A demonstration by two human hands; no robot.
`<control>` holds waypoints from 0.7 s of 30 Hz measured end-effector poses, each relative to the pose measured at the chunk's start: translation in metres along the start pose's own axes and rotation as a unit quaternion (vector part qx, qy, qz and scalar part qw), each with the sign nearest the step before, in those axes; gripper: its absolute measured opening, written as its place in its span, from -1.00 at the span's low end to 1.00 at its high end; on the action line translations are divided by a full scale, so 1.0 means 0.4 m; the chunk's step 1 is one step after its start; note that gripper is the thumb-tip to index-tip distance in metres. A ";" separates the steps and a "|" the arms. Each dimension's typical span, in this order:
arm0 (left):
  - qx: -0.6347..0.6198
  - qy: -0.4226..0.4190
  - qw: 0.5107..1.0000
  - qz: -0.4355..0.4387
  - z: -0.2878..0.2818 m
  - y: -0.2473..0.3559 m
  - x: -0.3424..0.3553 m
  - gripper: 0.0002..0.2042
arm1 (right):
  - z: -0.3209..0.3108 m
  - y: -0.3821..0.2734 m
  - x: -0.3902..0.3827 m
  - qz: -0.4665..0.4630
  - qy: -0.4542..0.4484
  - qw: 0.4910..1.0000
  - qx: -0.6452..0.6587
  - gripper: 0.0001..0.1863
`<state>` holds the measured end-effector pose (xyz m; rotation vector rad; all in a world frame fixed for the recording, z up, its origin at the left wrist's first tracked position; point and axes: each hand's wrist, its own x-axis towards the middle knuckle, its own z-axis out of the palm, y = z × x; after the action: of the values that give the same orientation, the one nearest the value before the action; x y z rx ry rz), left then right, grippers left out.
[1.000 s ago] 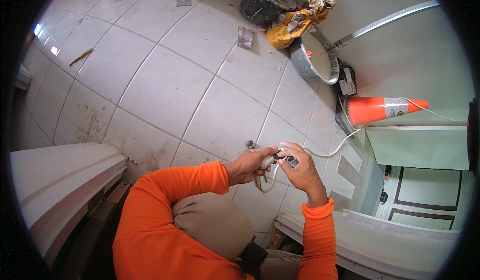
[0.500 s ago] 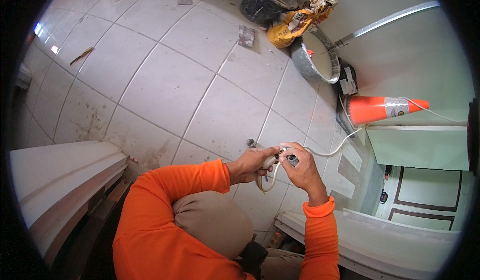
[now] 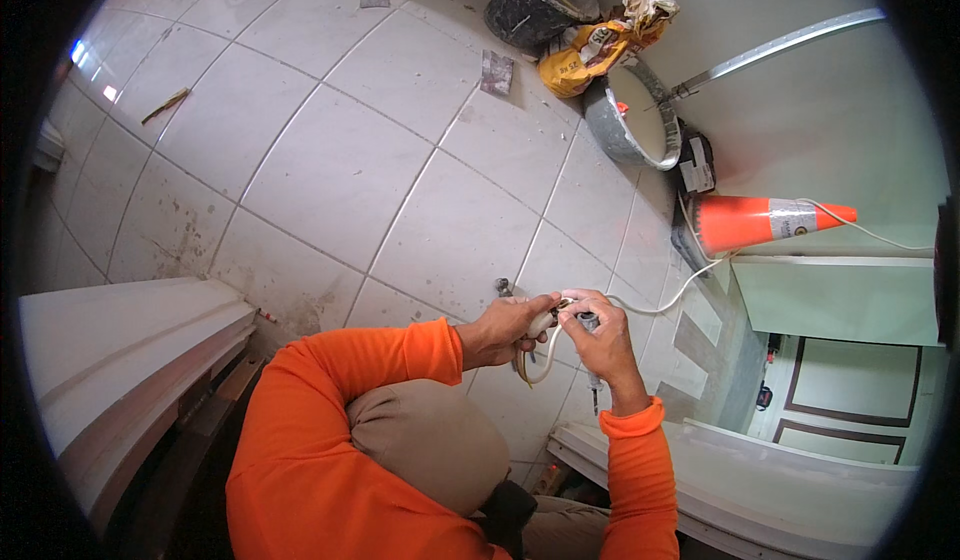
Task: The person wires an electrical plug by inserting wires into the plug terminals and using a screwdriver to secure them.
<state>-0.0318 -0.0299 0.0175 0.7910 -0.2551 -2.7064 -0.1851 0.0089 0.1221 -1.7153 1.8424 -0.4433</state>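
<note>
Close in front of me, my left hand (image 3: 505,328) is closed round a small white fitting (image 3: 541,324), with a white cable (image 3: 551,352) looping below it. Thin brown wire (image 3: 523,368) hangs under the same fingers. A dark metal tool end (image 3: 503,286) sticks out beyond the left hand; the rest of it is hidden. My right hand (image 3: 608,342) is closed on a screwdriver with a grey handle (image 3: 588,322), its thin shaft (image 3: 595,396) pointing back toward me. Its thumb and fingertips meet the left fingertips at the fitting, where small wire details are too fine to make out.
The white cable (image 3: 668,306) runs right to a fallen orange traffic cone (image 3: 740,220). Beyond stand a grey tub of pale liquid (image 3: 640,110), a yellow bag (image 3: 580,65) and a black bucket (image 3: 530,15). White panels (image 3: 130,345) flank me on the left; tiles cover the floor.
The screwdriver has swung in my right hand, so its shaft now shows below the palm, pointing toward me. My left hand stays at the fitting.
</note>
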 end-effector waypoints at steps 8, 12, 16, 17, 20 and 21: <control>-0.016 -0.013 1.000 0.008 0.001 0.005 -0.009 -0.71 | 0.024 0.023 -0.010 -0.013 0.023 1.000 0.007 -0.87; -0.019 -0.024 0.999 0.015 0.002 0.009 -0.020 -0.71 | 0.022 -0.009 -0.013 0.065 0.017 0.996 0.057 -0.88; -0.015 -0.020 1.000 0.013 0.007 0.005 -0.018 -0.71 | 0.020 0.006 -0.017 0.083 0.027 0.993 0.084 -0.88; -0.017 -0.021 1.000 0.014 0.007 0.004 -0.018 -0.71 | 0.018 0.003 -0.017 0.080 0.026 0.993 0.077 -0.88; -0.024 -0.025 0.999 0.013 0.006 -0.001 -0.016 -0.71 | 0.019 0.016 -0.021 0.052 0.019 0.997 0.059 -0.86; -0.026 -0.026 0.999 0.012 0.006 -0.002 -0.015 -0.71 | 0.020 0.018 -0.021 0.043 0.018 0.997 0.053 -0.86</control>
<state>-0.0284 -0.0270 0.0222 0.6980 -0.2035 -2.7016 -0.1858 0.0191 0.1129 -1.5607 1.8760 -0.5306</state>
